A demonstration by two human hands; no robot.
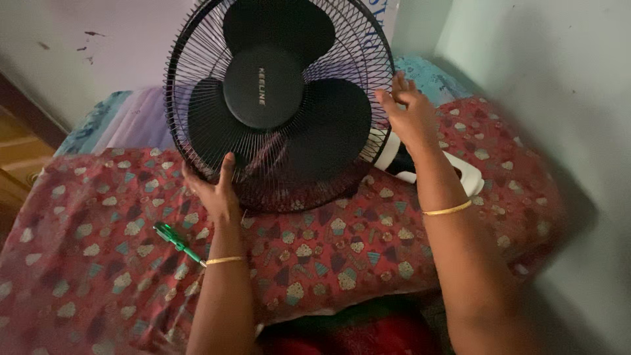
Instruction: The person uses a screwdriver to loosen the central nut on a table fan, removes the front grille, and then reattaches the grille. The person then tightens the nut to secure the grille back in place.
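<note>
Two hands brace the black table fan (279, 98), upright on the red patterned bedspread (368, 243): your left hand (217, 190) grips the grille's lower rim, your right hand (411, 115) pinches its edge. A green screwdriver (176, 242) lies nearby.

We've got a black fan (279, 98) here: black wire grille, black blades, black round hub cap in the middle, with a white body (460, 172) poking out at about 4 o'clock from it. It's sitting on a red bedspread (342, 243) covered in a little cupcake pattern in cream, teal and dark maroon. At 7 o'clock from the fan there's a screwdriver (172, 238) with a see-through green handle. Both wrists wear thin gold bangles (448, 210). Behind, a pale blue and lilac printed sheet (125, 118), and the walls (545, 72) are a pale greenish white.
</note>
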